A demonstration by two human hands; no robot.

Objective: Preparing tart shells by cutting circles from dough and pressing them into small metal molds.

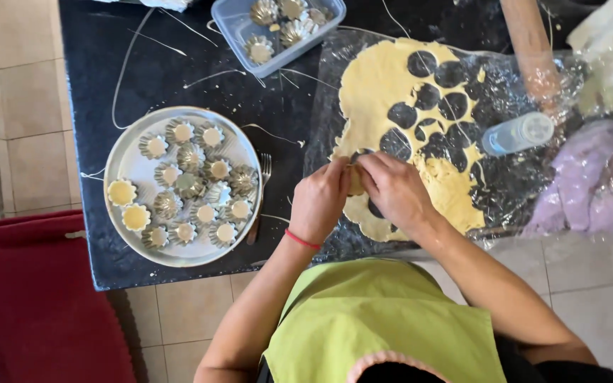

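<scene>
A sheet of pale yellow dough point(374, 85) lies rolled out on clear plastic film point(512, 177), with several round holes cut out of it. My left hand point(318, 202) and my right hand point(394, 190) meet at the dough's near edge, fingers pinched together on a small round piece of dough point(355, 182). Whether a mould sits under that piece is hidden by my fingers. A red band circles my left wrist.
A round metal tray point(128, 157) at the left holds several small fluted moulds, two lined with dough. A fork point(260, 193) lies beside it. A clear tub point(235, 25) of moulds stands at the back. A rolling pin point(530, 46) and small clear bottle point(519, 133) lie right.
</scene>
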